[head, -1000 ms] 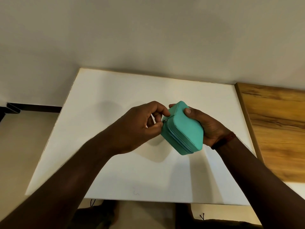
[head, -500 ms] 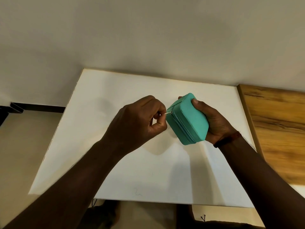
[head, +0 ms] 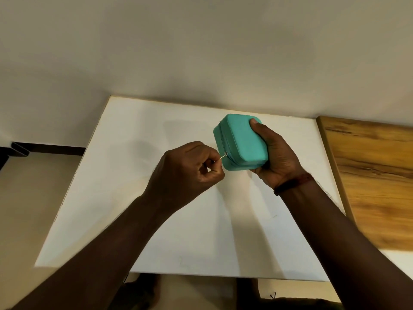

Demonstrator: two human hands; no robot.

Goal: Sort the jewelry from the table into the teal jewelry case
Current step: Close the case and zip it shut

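The teal jewelry case [head: 242, 142] is held above the white table [head: 138, 198], its lid closed and its broad face turned up towards me. My right hand [head: 276, 157] grips its right side, thumb on top near the far corner. My left hand [head: 190, 171] is curled to the left of the case and pinches the thin metal zipper pull [head: 223, 155] at the case's near left corner. No loose jewelry shows on the table.
A wooden board [head: 368, 175] lies along the table's right edge. A pale wall rises behind the table. Floor shows to the left, and dark shapes lie under the table's near edge.
The case has been turned so its broad face points upward and has moved a little away from me. My left hand keeps its pinch on the zipper pull, now at the near left corner.
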